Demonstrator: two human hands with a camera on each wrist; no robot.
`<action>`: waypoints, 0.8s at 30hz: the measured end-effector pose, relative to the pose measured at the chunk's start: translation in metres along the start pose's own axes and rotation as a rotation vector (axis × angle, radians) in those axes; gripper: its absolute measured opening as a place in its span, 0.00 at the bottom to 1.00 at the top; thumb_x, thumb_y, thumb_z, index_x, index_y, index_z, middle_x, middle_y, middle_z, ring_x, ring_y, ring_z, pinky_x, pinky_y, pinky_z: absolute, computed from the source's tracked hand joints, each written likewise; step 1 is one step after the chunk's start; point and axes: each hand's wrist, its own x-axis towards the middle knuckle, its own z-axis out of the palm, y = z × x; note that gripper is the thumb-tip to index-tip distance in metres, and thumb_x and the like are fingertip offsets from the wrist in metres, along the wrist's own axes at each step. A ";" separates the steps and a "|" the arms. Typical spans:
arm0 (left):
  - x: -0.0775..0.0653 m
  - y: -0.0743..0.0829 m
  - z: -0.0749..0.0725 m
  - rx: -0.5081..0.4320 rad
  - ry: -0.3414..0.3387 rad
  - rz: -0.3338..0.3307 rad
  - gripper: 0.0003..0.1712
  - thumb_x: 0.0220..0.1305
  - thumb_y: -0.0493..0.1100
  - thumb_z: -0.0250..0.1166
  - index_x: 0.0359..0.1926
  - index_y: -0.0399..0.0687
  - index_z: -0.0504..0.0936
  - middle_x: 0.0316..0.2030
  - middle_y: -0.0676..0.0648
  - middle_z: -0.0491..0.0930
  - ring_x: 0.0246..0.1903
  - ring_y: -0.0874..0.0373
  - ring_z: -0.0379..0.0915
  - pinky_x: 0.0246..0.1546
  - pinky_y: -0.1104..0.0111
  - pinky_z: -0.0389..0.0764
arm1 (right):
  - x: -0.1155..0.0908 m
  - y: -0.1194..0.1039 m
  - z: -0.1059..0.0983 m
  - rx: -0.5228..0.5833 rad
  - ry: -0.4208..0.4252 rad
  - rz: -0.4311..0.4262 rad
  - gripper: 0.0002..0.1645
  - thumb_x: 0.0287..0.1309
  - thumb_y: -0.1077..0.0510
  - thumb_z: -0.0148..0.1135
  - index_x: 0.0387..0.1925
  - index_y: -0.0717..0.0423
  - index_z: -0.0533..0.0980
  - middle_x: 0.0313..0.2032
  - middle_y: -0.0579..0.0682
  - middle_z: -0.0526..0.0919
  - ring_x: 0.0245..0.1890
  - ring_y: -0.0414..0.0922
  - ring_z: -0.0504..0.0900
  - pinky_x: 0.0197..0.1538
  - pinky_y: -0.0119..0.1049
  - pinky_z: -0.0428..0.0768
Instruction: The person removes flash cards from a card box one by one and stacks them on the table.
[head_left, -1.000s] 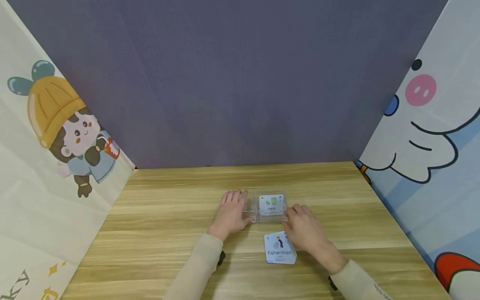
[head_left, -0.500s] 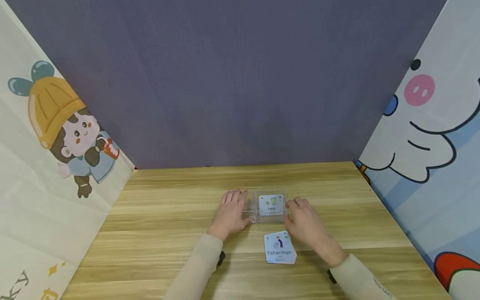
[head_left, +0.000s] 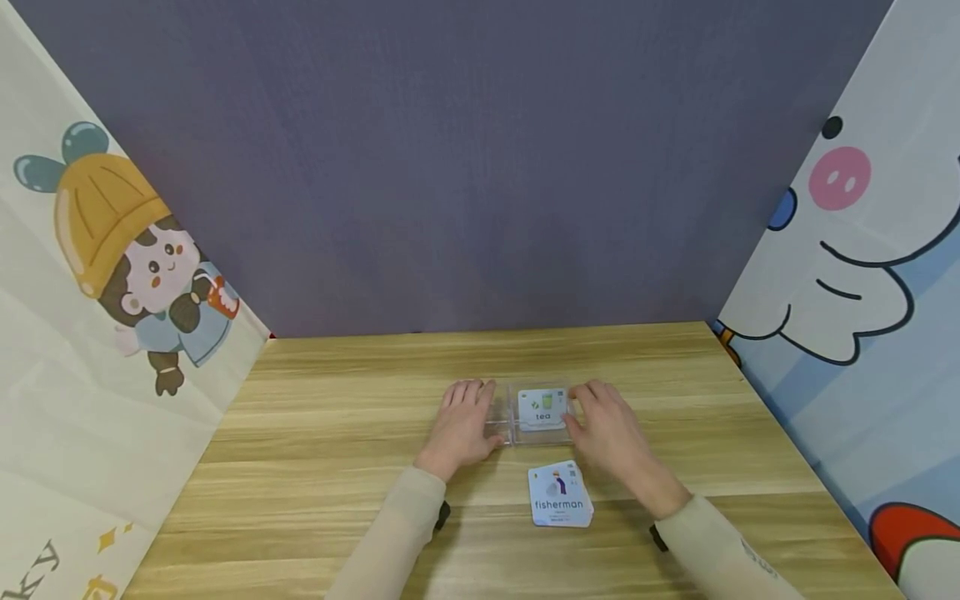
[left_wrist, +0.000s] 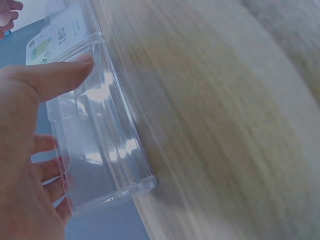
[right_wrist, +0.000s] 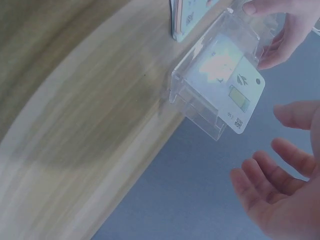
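Note:
A clear plastic card holder [head_left: 529, 438] with two compartments stands on the table. My left hand [head_left: 461, 425] grips its left part; in the left wrist view the thumb [left_wrist: 65, 76] lies along the near side, with the fingers behind the far side. Leaning in the right compartment is a white card [head_left: 543, 410] printed "tea" with a green drink. My right hand [head_left: 609, 429] is beside the holder's right end, thumb and fingers apart. The right wrist view has these fingers [right_wrist: 272, 172] bent a little, holding nothing, with a gap to the card.
A stack of cards [head_left: 561, 496], "fisherman" on top, lies in front of the holder. The wooden table [head_left: 337, 400] meets a dark back panel [head_left: 480, 167]. Cartoon-printed sheets [head_left: 97, 375] flank both sides.
My right hand has moved slightly farther back along the holder's right end, and its thumb and fingers have spread apart. The left hand, holder and card stack stay in place.

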 end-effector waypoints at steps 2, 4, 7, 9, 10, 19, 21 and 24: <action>0.000 0.000 0.000 0.000 0.000 0.001 0.56 0.57 0.64 0.73 0.78 0.45 0.58 0.70 0.42 0.64 0.70 0.45 0.57 0.76 0.53 0.51 | 0.002 0.000 -0.001 0.000 0.009 -0.007 0.21 0.54 0.57 0.76 0.47 0.63 0.80 0.45 0.59 0.82 0.46 0.55 0.80 0.50 0.50 0.83; 0.001 -0.001 0.001 0.002 0.003 0.003 0.56 0.57 0.64 0.73 0.78 0.45 0.58 0.69 0.42 0.65 0.70 0.45 0.57 0.76 0.53 0.51 | 0.005 0.000 -0.001 -0.002 0.011 -0.010 0.22 0.54 0.57 0.76 0.48 0.63 0.80 0.46 0.59 0.82 0.46 0.55 0.80 0.50 0.50 0.83; 0.001 -0.001 0.001 0.007 0.007 0.006 0.56 0.57 0.65 0.72 0.77 0.45 0.58 0.69 0.42 0.65 0.70 0.45 0.57 0.76 0.53 0.51 | 0.007 0.000 -0.002 0.003 0.009 -0.002 0.21 0.55 0.57 0.75 0.48 0.63 0.80 0.46 0.58 0.81 0.46 0.54 0.80 0.49 0.49 0.83; 0.001 -0.001 0.001 0.007 0.008 0.006 0.56 0.57 0.65 0.72 0.77 0.44 0.58 0.69 0.42 0.65 0.70 0.45 0.57 0.76 0.53 0.51 | 0.009 0.000 -0.002 0.006 0.007 0.003 0.21 0.55 0.57 0.75 0.48 0.63 0.80 0.46 0.58 0.81 0.46 0.54 0.79 0.49 0.49 0.83; 0.001 -0.001 0.001 0.007 0.007 0.006 0.57 0.57 0.65 0.72 0.77 0.44 0.58 0.69 0.42 0.65 0.70 0.45 0.57 0.76 0.53 0.51 | 0.009 0.001 -0.002 0.007 0.007 0.003 0.21 0.56 0.57 0.74 0.48 0.62 0.80 0.46 0.57 0.81 0.46 0.54 0.79 0.49 0.49 0.83; 0.001 0.000 -0.001 0.007 -0.009 -0.001 0.56 0.58 0.65 0.72 0.78 0.45 0.58 0.70 0.42 0.64 0.71 0.45 0.57 0.76 0.52 0.51 | 0.015 0.003 0.000 0.006 0.010 -0.006 0.21 0.56 0.57 0.74 0.48 0.63 0.80 0.45 0.57 0.81 0.46 0.54 0.79 0.49 0.49 0.83; 0.001 0.000 -0.001 0.009 -0.011 -0.001 0.56 0.58 0.65 0.72 0.78 0.44 0.57 0.70 0.42 0.64 0.71 0.45 0.57 0.76 0.53 0.51 | 0.016 0.003 0.000 0.002 0.008 -0.008 0.21 0.57 0.57 0.74 0.48 0.63 0.80 0.45 0.57 0.81 0.45 0.53 0.79 0.48 0.48 0.83; 0.001 0.000 -0.001 0.011 -0.015 -0.003 0.56 0.59 0.65 0.71 0.78 0.45 0.57 0.70 0.42 0.64 0.71 0.45 0.56 0.76 0.53 0.50 | 0.018 0.004 0.000 0.001 0.006 -0.007 0.20 0.57 0.57 0.73 0.48 0.63 0.80 0.45 0.57 0.81 0.46 0.53 0.79 0.48 0.48 0.83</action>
